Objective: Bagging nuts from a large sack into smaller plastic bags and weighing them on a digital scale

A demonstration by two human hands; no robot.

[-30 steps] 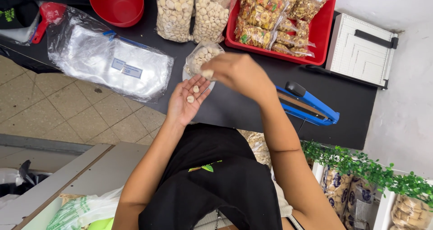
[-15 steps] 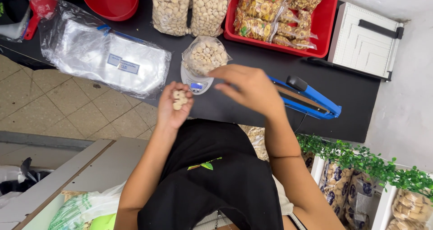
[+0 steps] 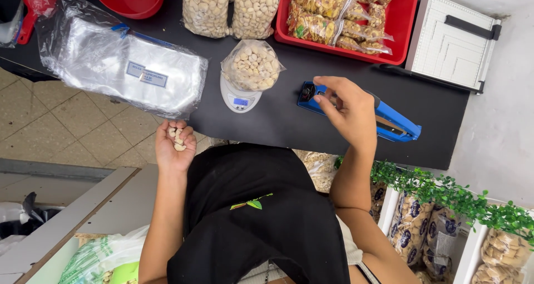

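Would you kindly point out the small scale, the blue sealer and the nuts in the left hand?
small scale [image 3: 241, 100], head view, front display panel.
blue sealer [image 3: 395, 122], head view, arm.
nuts [image 3: 177, 139], head view, pile on left hand palm.

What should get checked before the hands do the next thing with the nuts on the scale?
1. Bag of nuts sits on the small scale: ok.
2. Bag top open for more nuts: cannot tell.
3. Left hand has spare nuts in its palm: ok.
4. Right hand free of nuts: cannot tell; it hovers over the blue heat sealer.
5. Scale display lit: ok.
6. Table bare around the scale: ok.
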